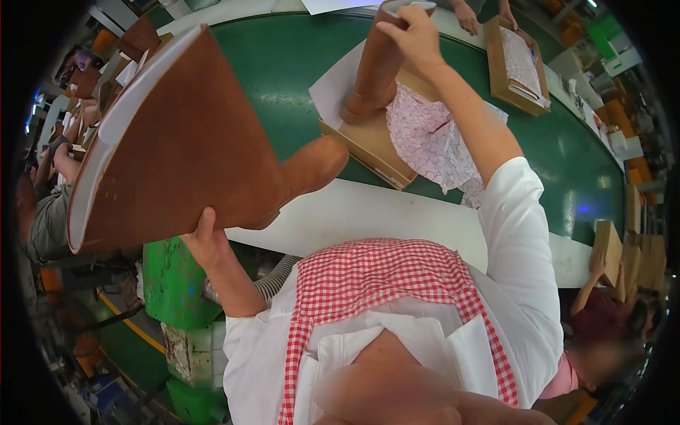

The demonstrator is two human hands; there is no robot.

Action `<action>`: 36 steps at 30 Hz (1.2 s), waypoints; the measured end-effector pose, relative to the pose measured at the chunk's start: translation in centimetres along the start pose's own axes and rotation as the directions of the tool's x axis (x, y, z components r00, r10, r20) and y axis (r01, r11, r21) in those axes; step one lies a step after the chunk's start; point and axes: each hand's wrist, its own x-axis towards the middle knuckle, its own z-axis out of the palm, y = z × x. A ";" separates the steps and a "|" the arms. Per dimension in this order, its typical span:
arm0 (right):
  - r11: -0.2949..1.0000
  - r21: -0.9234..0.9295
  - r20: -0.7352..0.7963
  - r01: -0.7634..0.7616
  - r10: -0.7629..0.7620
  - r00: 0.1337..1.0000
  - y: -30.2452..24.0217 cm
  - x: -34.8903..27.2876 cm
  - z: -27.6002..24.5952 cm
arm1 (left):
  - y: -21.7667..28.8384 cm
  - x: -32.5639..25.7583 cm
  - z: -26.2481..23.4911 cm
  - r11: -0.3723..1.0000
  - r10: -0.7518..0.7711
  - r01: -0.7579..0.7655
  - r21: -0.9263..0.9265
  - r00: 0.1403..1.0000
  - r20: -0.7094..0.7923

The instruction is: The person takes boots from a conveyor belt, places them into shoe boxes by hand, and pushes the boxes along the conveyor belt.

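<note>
A tall brown boot (pixel 188 145) with a pale lining fills the left side, lying sideways in the air. My left hand (pixel 207 241) grips it from below, thumb on its shaft and the other fingers hidden behind. My right hand (pixel 416 35) is closed on the top of a second brown boot (pixel 373 74), which is nearly upright. Its foot is over an open cardboard box (pixel 368 152); I cannot tell whether it touches the bottom. Printed tissue paper (pixel 425 138) spills over the box's near right side. A white sheet (pixel 329 88) stands up at the box's left.
The box sits on a green conveyor belt (pixel 269 74) with a white ledge (pixel 375 212) along its near side. Farther right, another open box (pixel 501 78) holds wrapped goods, with a co-worker's hands beside it. At the right edge a person holds a carton (pixel 608 248). Green machinery (pixel 177 283) stands lower left.
</note>
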 end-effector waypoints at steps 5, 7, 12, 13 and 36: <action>0.985 0.160 -0.203 0.068 -0.034 0.979 -1.3 2.0 -6.4 | 0.0 1.5 5.9 0.989 -0.116 0.108 -0.101 0.990 -0.079; 0.898 0.440 -0.199 0.021 0.075 0.977 -1.8 2.2 -9.2 | 0.1 2.0 9.1 0.971 -0.182 0.164 -0.176 0.979 -0.093; 0.975 0.221 -0.156 -0.001 0.036 0.987 -2.0 1.4 -17.5 | -2.4 2.6 15.8 0.978 -0.157 0.150 -0.145 0.987 -0.038; 0.977 0.214 -0.163 -0.007 0.042 0.986 -2.0 1.4 -18.1 | -2.8 2.5 17.0 0.977 -0.160 0.155 -0.146 0.987 -0.026; 0.975 0.053 -0.154 -0.216 0.222 0.963 -0.4 -18.1 -11.2 | -27.4 -3.1 17.3 0.858 -0.500 0.304 0.414 0.682 0.535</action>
